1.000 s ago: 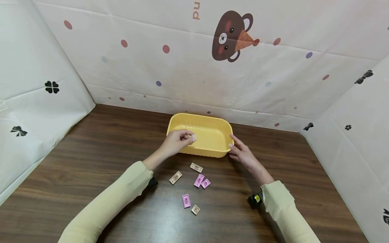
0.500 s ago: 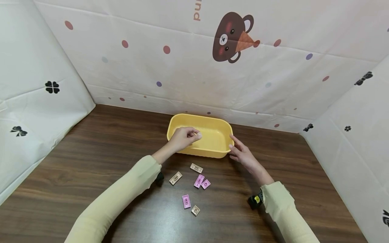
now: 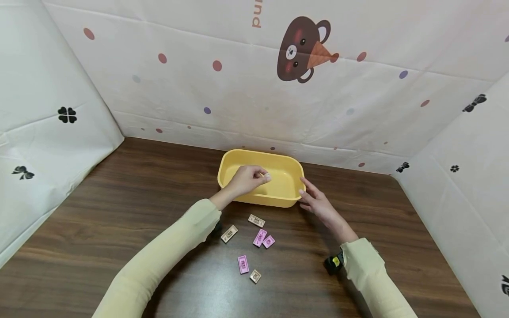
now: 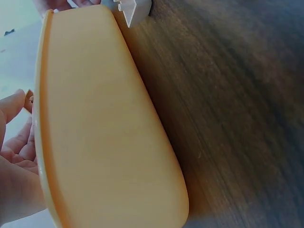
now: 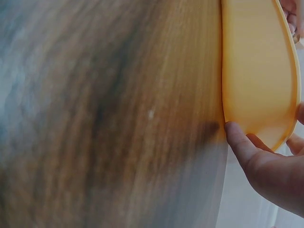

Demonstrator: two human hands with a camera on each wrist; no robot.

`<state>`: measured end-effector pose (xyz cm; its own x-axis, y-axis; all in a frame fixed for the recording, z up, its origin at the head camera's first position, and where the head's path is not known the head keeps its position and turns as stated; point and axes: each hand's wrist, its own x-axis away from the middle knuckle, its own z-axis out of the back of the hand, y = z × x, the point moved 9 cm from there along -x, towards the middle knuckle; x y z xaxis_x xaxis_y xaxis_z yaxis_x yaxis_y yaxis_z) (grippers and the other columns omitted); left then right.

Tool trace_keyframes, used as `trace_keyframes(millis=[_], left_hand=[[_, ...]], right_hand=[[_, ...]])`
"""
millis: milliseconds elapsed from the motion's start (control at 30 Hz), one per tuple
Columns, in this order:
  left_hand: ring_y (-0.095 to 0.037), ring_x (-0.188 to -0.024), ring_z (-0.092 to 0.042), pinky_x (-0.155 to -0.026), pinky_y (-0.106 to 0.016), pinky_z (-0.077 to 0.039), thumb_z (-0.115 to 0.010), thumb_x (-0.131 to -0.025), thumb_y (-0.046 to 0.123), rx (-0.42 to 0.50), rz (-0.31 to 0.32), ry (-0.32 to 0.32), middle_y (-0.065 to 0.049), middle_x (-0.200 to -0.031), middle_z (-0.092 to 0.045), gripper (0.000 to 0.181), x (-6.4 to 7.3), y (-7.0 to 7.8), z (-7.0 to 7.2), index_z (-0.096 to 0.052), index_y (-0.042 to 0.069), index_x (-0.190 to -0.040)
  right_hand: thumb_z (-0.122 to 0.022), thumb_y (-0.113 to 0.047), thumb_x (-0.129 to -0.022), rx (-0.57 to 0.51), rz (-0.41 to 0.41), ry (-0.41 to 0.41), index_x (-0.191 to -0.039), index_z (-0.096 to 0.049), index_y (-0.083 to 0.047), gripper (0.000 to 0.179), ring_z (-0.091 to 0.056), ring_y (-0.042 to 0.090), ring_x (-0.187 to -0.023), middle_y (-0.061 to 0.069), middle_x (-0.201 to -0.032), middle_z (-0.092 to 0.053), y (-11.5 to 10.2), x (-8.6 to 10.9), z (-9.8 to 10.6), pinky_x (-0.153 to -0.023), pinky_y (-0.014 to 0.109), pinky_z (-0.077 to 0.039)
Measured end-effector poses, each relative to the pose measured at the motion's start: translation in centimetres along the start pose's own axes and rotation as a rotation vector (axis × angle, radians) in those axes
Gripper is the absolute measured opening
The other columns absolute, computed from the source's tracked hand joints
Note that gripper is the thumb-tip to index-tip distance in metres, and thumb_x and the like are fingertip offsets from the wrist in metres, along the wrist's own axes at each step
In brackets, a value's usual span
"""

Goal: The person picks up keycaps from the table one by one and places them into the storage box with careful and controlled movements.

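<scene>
A yellow plastic tub [image 3: 272,202] stands on the table near the back wall. Over its opening, my left hand [image 3: 248,179] pinches a small brown wooden tile [image 4: 29,101] between thumb and fingertips; most of the tile is hidden in the head view. My right hand [image 3: 320,203] holds the tub's right end, with thumb and a finger at the rim and another finger [image 5: 240,142] low against the outer wall. In front of the tub lie printed tiles: tan ones [image 3: 229,234] and pink ones [image 3: 243,264], two of the pink overlapping or touching.
The dark wood-grain table [image 3: 119,212] is bordered by a white printed cloth [image 3: 179,88] at the back and on both sides. A small square tan tile [image 3: 256,276] lies closest to the person. Black cameras sit at both wrists, the right one [image 3: 333,263] just above the table.
The left hand has moved rightward over the tub, from its left part toward the middle, still pinching the tile. The right hand, tub and tiles on the table have stayed in place.
</scene>
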<state>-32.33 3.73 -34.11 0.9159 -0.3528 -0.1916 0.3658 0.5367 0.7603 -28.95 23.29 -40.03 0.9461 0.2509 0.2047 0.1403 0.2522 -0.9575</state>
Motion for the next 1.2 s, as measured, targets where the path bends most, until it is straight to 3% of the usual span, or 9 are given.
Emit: trace_keyframes(millis=[233,433,700,800,900,967,1200], left_hand=[[-0.014,-0.070,-0.056,-0.065,-0.027,-0.045,-0.062,-0.086,0.032,-0.095,0.040,-0.030,-0.002,-0.082,-0.065,0.028,-0.6,-0.8,-0.6,-0.069,0.008,-0.099],[-0.013,-0.071,-0.057,-0.066,-0.028,-0.047,-0.062,-0.087,0.033,-0.155,0.124,-0.077,-0.002,-0.088,-0.066,0.028,-1.0,-2.0,-1.1,-0.069,0.009,-0.100],[-0.010,-0.055,-0.053,-0.051,-0.024,-0.043,-0.064,-0.085,0.031,-0.242,0.235,-0.149,0.002,-0.079,-0.066,0.021,-1.2,-3.0,-1.7,-0.070,0.012,-0.090],[-0.009,-0.050,-0.043,-0.044,-0.022,-0.034,-0.064,-0.085,0.031,-0.288,0.270,-0.175,0.006,-0.062,-0.056,0.023,-1.3,-3.3,-1.9,-0.065,0.015,-0.069],[-0.009,-0.045,-0.033,-0.041,-0.021,-0.024,-0.064,-0.085,0.031,-0.311,0.282,-0.190,0.007,-0.048,-0.038,0.040,-1.4,-3.5,-2.1,-0.049,0.017,-0.051],[-0.009,-0.043,-0.026,-0.041,-0.021,-0.019,-0.063,-0.085,0.031,-0.310,0.280,-0.196,0.006,-0.044,-0.028,0.048,-1.6,-3.7,-2.3,-0.038,0.017,-0.047],[-0.009,-0.041,-0.013,-0.042,-0.022,-0.013,-0.065,-0.082,0.024,-0.324,0.301,-0.220,0.005,-0.044,-0.018,0.052,-1.9,-4.5,-2.7,-0.030,0.016,-0.045]], right_hand=[[-0.040,-0.023,-0.098,-0.002,0.000,0.003,-0.147,-0.014,-0.017,0.056,-0.045,0.030,-0.113,0.025,-0.138,-0.028,0.0,0.0,-0.1,-0.099,0.048,-0.033],[-0.041,-0.025,-0.098,0.009,0.001,0.003,-0.147,-0.014,-0.017,0.056,-0.048,0.026,-0.110,0.025,-0.138,-0.029,0.0,0.0,-0.1,-0.099,0.048,-0.034],[-0.041,-0.025,-0.098,0.011,0.003,0.003,-0.147,-0.014,-0.016,0.056,-0.048,0.025,-0.109,0.025,-0.138,-0.030,-0.1,0.0,-0.1,-0.099,0.049,-0.034],[-0.040,-0.024,-0.098,0.008,0.002,0.001,-0.147,-0.014,-0.017,0.056,-0.046,0.028,-0.111,0.026,-0.139,-0.028,-0.1,0.0,-0.1,-0.099,0.049,-0.033],[-0.040,-0.024,-0.098,0.003,0.003,0.001,-0.147,-0.013,-0.017,0.056,-0.046,0.029,-0.111,0.026,-0.140,-0.027,-0.1,0.0,-0.1,-0.099,0.049,-0.033],[-0.040,-0.024,-0.098,0.001,0.004,0.002,-0.147,-0.014,-0.017,0.056,-0.047,0.028,-0.111,0.025,-0.140,-0.027,-0.1,0.0,-0.1,-0.099,0.049,-0.033],[-0.040,-0.024,-0.098,0.006,0.012,-0.012,-0.147,-0.013,-0.017,0.057,-0.047,0.027,-0.111,0.026,-0.140,-0.026,-0.1,0.0,-0.1,-0.100,0.050,-0.032]])
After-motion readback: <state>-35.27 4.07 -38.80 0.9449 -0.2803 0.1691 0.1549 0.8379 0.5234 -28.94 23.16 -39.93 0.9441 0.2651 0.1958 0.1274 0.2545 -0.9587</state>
